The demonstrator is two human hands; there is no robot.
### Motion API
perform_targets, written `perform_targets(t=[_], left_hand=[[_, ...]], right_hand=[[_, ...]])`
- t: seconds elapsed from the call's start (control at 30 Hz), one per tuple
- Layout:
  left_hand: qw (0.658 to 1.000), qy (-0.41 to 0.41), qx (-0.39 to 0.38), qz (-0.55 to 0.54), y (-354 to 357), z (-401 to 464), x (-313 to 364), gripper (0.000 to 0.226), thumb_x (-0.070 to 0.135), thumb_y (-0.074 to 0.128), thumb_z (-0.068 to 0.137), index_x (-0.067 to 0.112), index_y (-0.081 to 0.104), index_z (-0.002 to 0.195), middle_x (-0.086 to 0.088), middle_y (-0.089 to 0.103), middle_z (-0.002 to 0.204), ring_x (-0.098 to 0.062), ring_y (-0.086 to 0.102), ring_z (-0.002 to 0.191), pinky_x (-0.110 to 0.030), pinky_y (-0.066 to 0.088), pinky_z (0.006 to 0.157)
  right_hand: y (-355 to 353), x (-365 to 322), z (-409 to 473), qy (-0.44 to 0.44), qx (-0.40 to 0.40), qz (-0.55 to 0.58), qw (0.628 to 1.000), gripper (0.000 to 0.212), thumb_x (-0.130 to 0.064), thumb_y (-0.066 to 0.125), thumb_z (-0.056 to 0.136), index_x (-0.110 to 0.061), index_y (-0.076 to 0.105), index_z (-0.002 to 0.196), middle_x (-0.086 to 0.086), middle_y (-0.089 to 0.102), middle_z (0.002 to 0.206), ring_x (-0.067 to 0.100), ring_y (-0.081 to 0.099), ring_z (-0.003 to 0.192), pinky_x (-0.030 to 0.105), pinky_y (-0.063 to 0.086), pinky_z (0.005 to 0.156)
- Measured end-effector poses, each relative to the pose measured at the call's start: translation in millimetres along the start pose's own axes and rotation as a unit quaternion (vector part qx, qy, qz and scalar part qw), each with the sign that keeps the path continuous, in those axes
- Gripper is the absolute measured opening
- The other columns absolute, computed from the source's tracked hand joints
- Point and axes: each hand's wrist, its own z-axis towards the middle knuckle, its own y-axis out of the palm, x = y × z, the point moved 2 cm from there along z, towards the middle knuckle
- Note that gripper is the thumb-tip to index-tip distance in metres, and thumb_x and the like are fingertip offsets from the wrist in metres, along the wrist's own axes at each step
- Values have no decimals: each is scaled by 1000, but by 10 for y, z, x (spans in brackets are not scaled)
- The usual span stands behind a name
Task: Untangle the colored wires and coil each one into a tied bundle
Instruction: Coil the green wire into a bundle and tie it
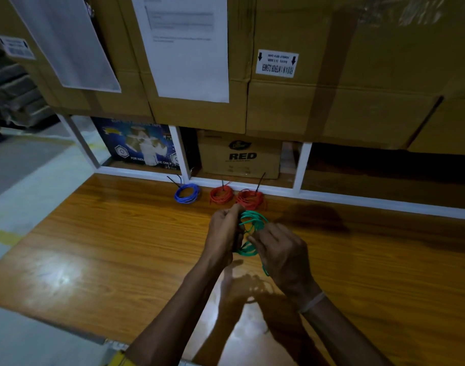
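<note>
A green wire (252, 223) is looped into a loose coil held above the wooden table (107, 233). My left hand (224, 233) grips the coil's left side with curled fingers. My right hand (280, 249) pinches strands on the coil's right side, and a green strand trails down past its palm. At the table's far edge lie a tied blue bundle (187, 193) and two tied red bundles (222, 195) (251, 198), each with a black tie sticking up.
A white-framed shelf (304, 165) runs along the table's back, holding a brown "RED" carton (239, 157) and a blue printed box (136, 143). Large cardboard boxes (331, 101) with paper sheets stand above. Grey floor lies to the left.
</note>
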Motion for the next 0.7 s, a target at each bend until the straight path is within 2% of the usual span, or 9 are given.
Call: perform_targets(t=[0.1, 0.27, 0.47, 0.53, 0.63, 0.7], left_hand=[[1000, -14, -5, 5, -16, 14, 10, 37, 32, 57, 102, 20, 59, 67, 4, 41, 48, -11, 32, 38, -22, 23, 42], [999, -42, -13, -1, -33, 52, 27, 36, 32, 57, 101, 19, 57, 68, 4, 38, 50, -11, 30, 38, -23, 23, 41], [997, -74, -25, -7, -31, 99, 14, 34, 33, 55, 101, 18, 57, 70, 5, 36, 51, -9, 29, 38, -20, 21, 38], [997, -69, -24, -15, -41, 132, 6, 28, 31, 54, 102, 17, 56, 79, 6, 35, 51, -8, 28, 38, -20, 21, 38], [998, -46, -22, -28, -62, 195, 9, 15, 27, 50, 106, 18, 56, 96, 8, 38, 50, -7, 31, 38, -20, 23, 37], [1000, -15, -20, -8, -85, 258, 7, 17, 26, 50, 108, 20, 55, 93, 6, 42, 53, -7, 35, 41, -21, 26, 39]], right_hand=[[24, 30, 13, -32, 5, -10, 999, 21, -25, 65, 104, -13, 71, 88, 3, 64, 83, 16, 55, 74, 31, 45, 56], [32, 102, 99, -28, 53, -32, 998, 17, -19, 69, 102, -11, 73, 87, 4, 65, 80, 19, 55, 71, 36, 47, 54], [110, 86, 157, -24, 52, -23, 998, 25, -21, 65, 104, -11, 72, 83, 5, 63, 77, 21, 56, 68, 39, 46, 53], [125, 115, 171, -15, 44, -12, 999, 24, -22, 64, 104, -11, 73, 86, 5, 65, 79, 20, 59, 69, 37, 49, 54], [107, 151, 188, 8, 33, 18, 999, 19, -24, 67, 101, -12, 75, 90, 3, 68, 82, 16, 62, 73, 27, 49, 59], [68, 172, 221, 32, 23, 34, 999, 15, -24, 71, 98, -13, 74, 90, 1, 68, 82, 13, 62, 74, 22, 44, 62]])
